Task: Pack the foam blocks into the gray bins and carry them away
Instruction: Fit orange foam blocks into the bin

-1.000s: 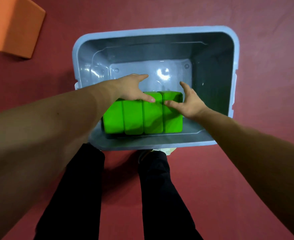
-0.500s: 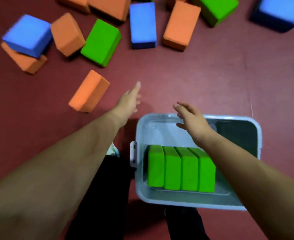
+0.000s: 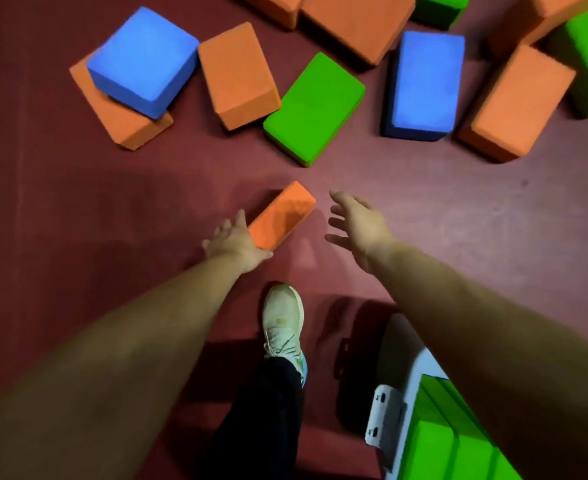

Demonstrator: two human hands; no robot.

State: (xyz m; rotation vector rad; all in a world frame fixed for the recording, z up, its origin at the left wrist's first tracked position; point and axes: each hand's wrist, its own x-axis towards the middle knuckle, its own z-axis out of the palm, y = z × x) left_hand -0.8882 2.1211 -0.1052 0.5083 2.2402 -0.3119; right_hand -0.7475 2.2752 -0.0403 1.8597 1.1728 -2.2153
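A lone orange foam block (image 3: pixel 281 216) lies on the red floor just ahead of me. My left hand (image 3: pixel 234 242) touches its near left end, fingers spread, not clearly closed around it. My right hand (image 3: pixel 356 223) hovers open to the block's right, a short gap away. The gray bin (image 3: pixel 394 386) sits at the bottom right, mostly behind my right forearm, with green foam blocks (image 3: pixel 434 441) standing in it.
Farther ahead lie scattered foam blocks: a blue block (image 3: pixel 143 60) atop an orange one, an orange block (image 3: pixel 237 76), a green block (image 3: pixel 315 107), a blue block (image 3: pixel 424 84) and more orange (image 3: pixel 516 105) and green at the right. My shoe (image 3: pixel 282 323) is stepping forward.
Both hands left the green blocks in the bin and reached forward. I stepped toward the pile; the bin slid to the bottom right of view. My left hand reached the lone orange block.
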